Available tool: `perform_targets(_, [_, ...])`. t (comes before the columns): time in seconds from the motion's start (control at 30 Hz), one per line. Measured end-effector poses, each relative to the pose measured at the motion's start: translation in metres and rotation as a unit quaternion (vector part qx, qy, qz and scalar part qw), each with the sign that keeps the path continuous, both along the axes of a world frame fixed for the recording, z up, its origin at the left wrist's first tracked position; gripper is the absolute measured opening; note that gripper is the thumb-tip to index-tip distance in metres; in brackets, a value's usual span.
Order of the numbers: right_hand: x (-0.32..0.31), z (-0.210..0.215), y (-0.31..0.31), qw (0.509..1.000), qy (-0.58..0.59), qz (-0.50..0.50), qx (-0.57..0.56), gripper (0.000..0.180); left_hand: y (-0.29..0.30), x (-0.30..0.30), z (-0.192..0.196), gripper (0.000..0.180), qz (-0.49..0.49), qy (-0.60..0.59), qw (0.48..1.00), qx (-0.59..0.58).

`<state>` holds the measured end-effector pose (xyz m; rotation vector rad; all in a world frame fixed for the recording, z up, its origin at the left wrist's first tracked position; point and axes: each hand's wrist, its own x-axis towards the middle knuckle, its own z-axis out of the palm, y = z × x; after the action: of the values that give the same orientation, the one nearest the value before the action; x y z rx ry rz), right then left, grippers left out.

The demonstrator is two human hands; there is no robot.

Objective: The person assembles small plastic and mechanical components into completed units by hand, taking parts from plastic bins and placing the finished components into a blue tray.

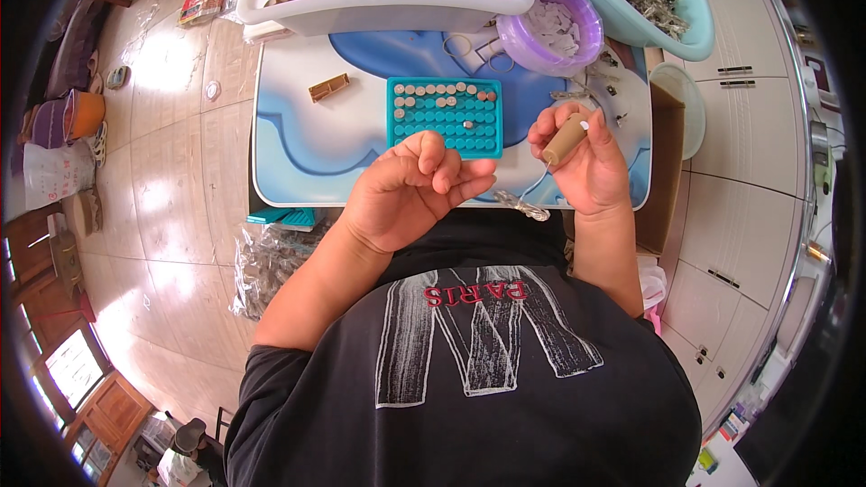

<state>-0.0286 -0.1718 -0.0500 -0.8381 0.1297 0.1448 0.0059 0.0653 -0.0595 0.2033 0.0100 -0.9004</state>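
- Two hands — left hand (pixel 397 191), right hand (pixel 599 177)
- One held tube (pixel 564 141)
- One loose brown piece (pixel 329 87)
- One tabletop tray (pixel 437 119)
- Over a dozen discs (pixel 450 89)
- One white bin (pixel 388 12)
- One purple bucket (pixel 521 50)
- One blue tub (pixel 699 38)

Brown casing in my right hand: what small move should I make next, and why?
Perhaps bring your left hand over to steady the brown casing. Only your right hand holds it, a wire trails from its lower end, and I see nothing held in your left fingers.
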Motion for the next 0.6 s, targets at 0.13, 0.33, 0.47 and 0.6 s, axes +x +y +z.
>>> perform_targets(0.13, [0.0001, -0.0031, -0.0006, 1.000, 0.002, 0.003, 0.000, 0.038, 0.0000, -0.0005, 0.0004, 0.011, 0.000, 0.008, 1.000, -0.002])
perform_targets(0.33, [-0.0008, -0.0041, 0.0005, 1.000, 0.001, -0.004, 0.002, 0.039, -0.0008, -0.0004, -0.0001, 0.011, 0.000, 0.007, 1.000, 0.002])
perform_targets(0.47, [-0.0008, -0.0048, 0.0007, 1.000, -0.001, -0.001, 0.002, 0.039, -0.0005, -0.0009, 0.0003, 0.011, 0.002, 0.007, 1.000, 0.001])
perform_targets(0.6, [-0.0011, -0.0067, -0.0002, 1.000, -0.001, 0.006, 0.008, 0.040, -0.0001, -0.0002, 0.0010, 0.011, -0.010, 0.005, 1.000, 0.016])
